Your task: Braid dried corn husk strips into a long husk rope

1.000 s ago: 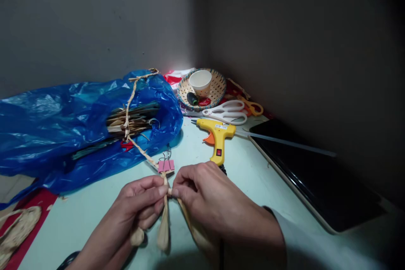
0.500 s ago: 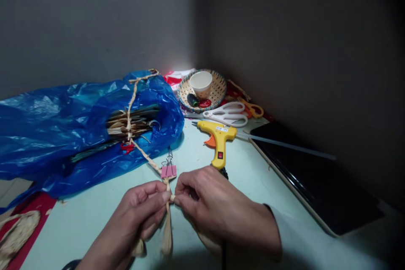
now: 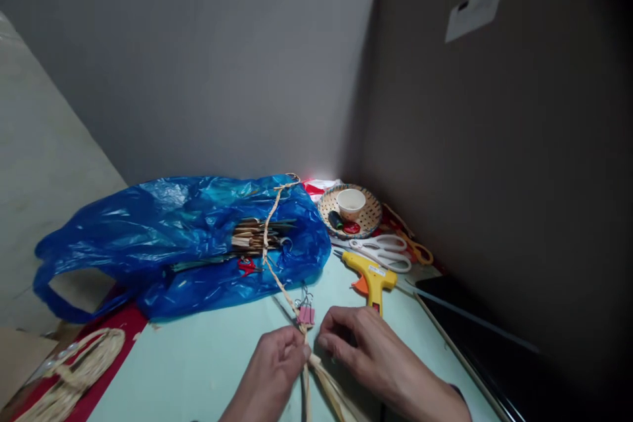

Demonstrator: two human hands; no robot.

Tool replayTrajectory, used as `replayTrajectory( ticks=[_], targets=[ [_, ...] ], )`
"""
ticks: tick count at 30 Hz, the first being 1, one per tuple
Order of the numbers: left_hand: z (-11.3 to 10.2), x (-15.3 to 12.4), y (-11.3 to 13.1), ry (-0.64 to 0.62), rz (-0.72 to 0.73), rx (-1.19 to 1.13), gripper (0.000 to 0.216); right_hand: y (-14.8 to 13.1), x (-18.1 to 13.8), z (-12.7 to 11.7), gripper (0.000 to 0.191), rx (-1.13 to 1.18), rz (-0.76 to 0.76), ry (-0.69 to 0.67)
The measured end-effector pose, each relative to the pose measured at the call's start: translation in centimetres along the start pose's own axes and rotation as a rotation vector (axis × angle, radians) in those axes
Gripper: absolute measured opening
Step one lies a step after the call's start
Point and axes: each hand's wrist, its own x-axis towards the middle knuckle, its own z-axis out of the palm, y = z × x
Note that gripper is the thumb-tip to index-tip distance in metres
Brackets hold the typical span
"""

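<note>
My left hand (image 3: 274, 366) and my right hand (image 3: 363, 349) meet at the bottom centre, both pinched on tan straw strands (image 3: 316, 382) just below a pink binder clip (image 3: 306, 314). The clip grips the end of a braided straw cord (image 3: 273, 244) that runs up and away over a blue plastic bag (image 3: 163, 244). Loose strand ends trail from my fingers toward me over the pale green table (image 3: 198, 362).
A yellow glue gun (image 3: 370, 275) lies right behind my right hand, white scissors (image 3: 383, 252) and orange scissors (image 3: 420, 252) beyond it. A woven basket (image 3: 350, 212) holds a white cup. A dark slab (image 3: 494, 349) lines the right edge; coiled straw (image 3: 74, 376) lies bottom left.
The view has tilted up and swung left, so everything sits lower and smaller in frame. My hands stay pinched on the strands below the clip.
</note>
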Motion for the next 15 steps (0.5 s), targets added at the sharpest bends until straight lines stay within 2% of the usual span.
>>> replayTrajectory(
  ticks=[3,7,15],
  targets=[
    [0.1,0.3,0.0,0.002,0.039,-0.038,0.043,-1.0,0.4,-0.9,0.023,-0.097,-0.034,0.024],
    [0.1,-0.4,0.8,-0.031,-0.010,-0.100,0.034,-1.7,0.2,-2.0,0.022,-0.129,-0.065,0.052],
    [-0.6,-0.9,2.1,-0.112,-0.143,-0.221,0.027,0.1,1.0,-2.3,0.024,-0.012,0.022,0.029]
  ],
)
